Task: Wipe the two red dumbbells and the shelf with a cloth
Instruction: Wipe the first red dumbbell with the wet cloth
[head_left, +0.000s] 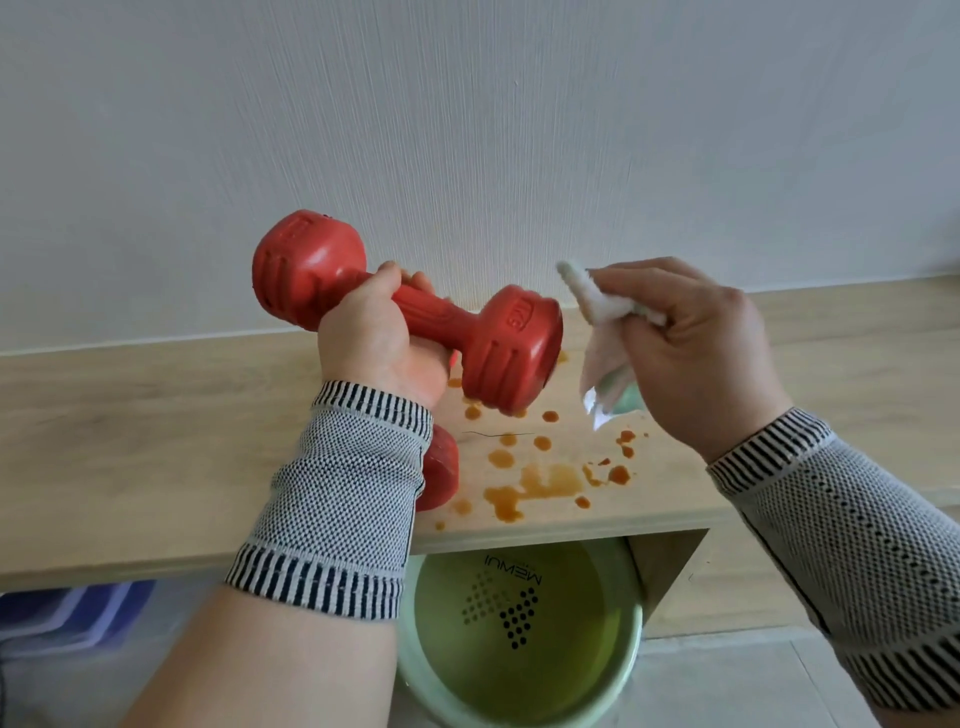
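Below the shelf (156, 426) edge sits a green basin (519, 675), then the second dumbbell (440, 467) (half hidden by my wrist), then my left hand (379, 338) gripping one red dumbbell (498, 338) aloft, my right hand (696, 343) pinching the cloth (602, 332) beside it.

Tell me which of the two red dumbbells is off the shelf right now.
The raised dumbbell, gripped at its handle by the left hand. The other dumbbell sits on the shelf, mostly hidden behind the left wrist.

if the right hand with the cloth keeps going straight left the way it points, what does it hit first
Probably the near head of the raised red dumbbell that the left hand grips; the right hand and cloth sit beside it, though depth is unclear.
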